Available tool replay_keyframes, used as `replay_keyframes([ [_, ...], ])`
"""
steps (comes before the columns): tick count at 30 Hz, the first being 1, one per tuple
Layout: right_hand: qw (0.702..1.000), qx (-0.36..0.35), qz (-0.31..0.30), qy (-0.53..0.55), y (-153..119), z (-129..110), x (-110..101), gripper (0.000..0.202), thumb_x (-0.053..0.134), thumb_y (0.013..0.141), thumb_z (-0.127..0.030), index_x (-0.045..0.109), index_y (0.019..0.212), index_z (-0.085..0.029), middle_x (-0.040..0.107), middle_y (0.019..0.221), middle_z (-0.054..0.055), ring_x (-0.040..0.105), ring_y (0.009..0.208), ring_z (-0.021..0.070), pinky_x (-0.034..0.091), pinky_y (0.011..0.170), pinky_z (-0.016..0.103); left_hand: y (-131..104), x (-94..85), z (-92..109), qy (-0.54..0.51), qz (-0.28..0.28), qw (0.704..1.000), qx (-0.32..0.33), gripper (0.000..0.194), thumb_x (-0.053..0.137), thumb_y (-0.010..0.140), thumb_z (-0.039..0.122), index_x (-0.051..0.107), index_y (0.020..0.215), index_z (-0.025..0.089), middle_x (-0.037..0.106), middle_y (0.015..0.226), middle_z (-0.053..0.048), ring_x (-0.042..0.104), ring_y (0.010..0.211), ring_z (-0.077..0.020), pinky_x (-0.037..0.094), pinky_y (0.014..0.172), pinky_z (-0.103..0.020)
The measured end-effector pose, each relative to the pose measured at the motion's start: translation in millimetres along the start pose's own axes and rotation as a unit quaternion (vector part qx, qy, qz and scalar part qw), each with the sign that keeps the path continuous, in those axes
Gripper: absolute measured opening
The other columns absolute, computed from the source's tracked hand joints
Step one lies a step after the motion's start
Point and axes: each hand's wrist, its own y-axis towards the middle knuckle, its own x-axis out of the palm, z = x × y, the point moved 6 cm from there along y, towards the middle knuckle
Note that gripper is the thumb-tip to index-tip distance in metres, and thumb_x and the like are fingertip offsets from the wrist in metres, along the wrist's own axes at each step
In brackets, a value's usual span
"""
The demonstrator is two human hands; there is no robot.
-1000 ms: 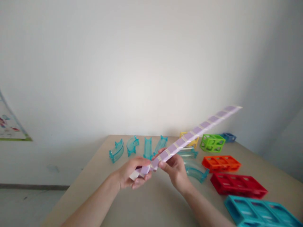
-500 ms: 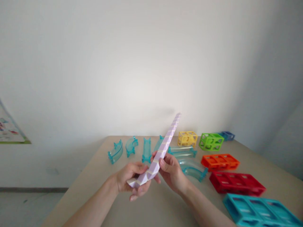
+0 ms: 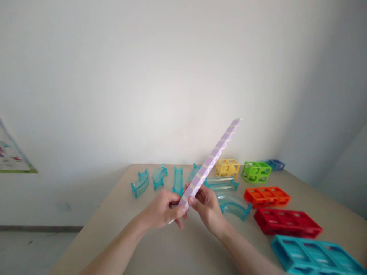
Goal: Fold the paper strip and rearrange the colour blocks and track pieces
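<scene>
Just the one head cam here, so going off that. The purple stick [image 3: 214, 157] with the pale stripes is up off the table [image 3: 114, 217], with its lower end in the person's two hands. Left hand [image 3: 163, 208] has the very bottom of it, thumb laid over the top and fingers curled underneath, so it's pinching that end. Right hand [image 3: 209, 208] is pinching it a bit further up, thumb on the near face, other fingers mostly hidden behind. The hands are super close together; can't really tell if they touch.

Long axis runs on a diagonal: low end at the left hand, far end up and to the right, and it looks narrower up there, so it seems to tilt away from the person too. The tip shows against the wall [image 3: 172, 76], above the yellow frame block [image 3: 227, 168] and the green frame block [image 3: 256, 172] in view. Middle of the stick partly covers a clear turquoise track piece [image 3: 193, 172]. A curved turquoise piece [image 3: 235, 208] sits just right of the right hand, then the red frame block [image 3: 287, 221] past that.
</scene>
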Motion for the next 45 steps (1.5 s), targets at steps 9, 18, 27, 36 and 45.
replay_keyframes([
  [9,0.999,-0.013,0.028,-0.016,-0.6,-4.4,-8.6,0.033,0.075,0.075,-0.032,0.058,0.099,-0.019,0.062,0.080,0.001,0.059,0.058,0.0155,0.048,0.051,0.029,1.2,3.3,4.0,-0.045,0.048,0.998,0.021,0.033,0.058,0.083,0.044,0.062,0.076,0.012,0.069,0.071,-0.007,0.068,0.054,-0.0169,0.045,0.046,-0.020],
  [18,0.998,-0.046,0.049,-0.016,-0.6,-13.6,-6.2,0.031,0.080,0.069,-0.032,0.066,0.095,-0.022,0.065,0.082,0.005,0.059,0.075,0.0219,0.048,0.069,0.036,7.7,16.0,0.5,-0.342,0.022,0.938,-0.049,0.028,0.058,0.076,0.041,0.056,0.082,0.014,0.067,0.055,-0.006,0.064,0.042,-0.0207,0.054,0.046,-0.033],
  [27,0.996,-0.038,0.040,0.074,3.0,-20.2,-2.3,0.029,0.077,0.073,-0.038,0.067,0.093,-0.019,0.066,0.081,0.003,0.051,0.057,0.0127,0.042,0.061,0.029,1.0,21.5,-0.9,-0.427,-0.085,0.897,-0.078,0.032,0.052,0.086,0.041,0.061,0.093,0.011,0.063,0.061,-0.002,0.059,0.041,-0.0124,0.056,0.054,-0.033],
  [36,0.992,0.002,-0.004,0.128,3.0,-19.1,6.7,0.036,0.077,0.074,-0.037,0.065,0.102,-0.020,0.066,0.078,0.002,0.050,0.045,0.0094,0.040,0.043,0.022,-6.4,31.5,-1.9,-0.469,-0.179,0.860,-0.095,0.040,0.048,0.088,0.044,0.064,0.097,0.008,0.058,0.061,0.001,0.052,0.039,-0.0083,0.056,0.051,-0.030],
  [45,0.979,0.065,-0.110,0.157,-2.8,-15.2,20.5,0.040,0.077,0.072,-0.041,0.061,0.101,-0.019,0.067,0.076,0.003,0.060,0.048,0.0147,0.047,0.033,0.022,-19.0,47.4,1.1,-0.534,-0.354,0.753,-0.153,0.053,0.031,0.094,0.042,0.066,0.102,0.003,0.061,0.060,-0.004,0.055,0.035,-0.0140,0.052,0.043,-0.031],
])
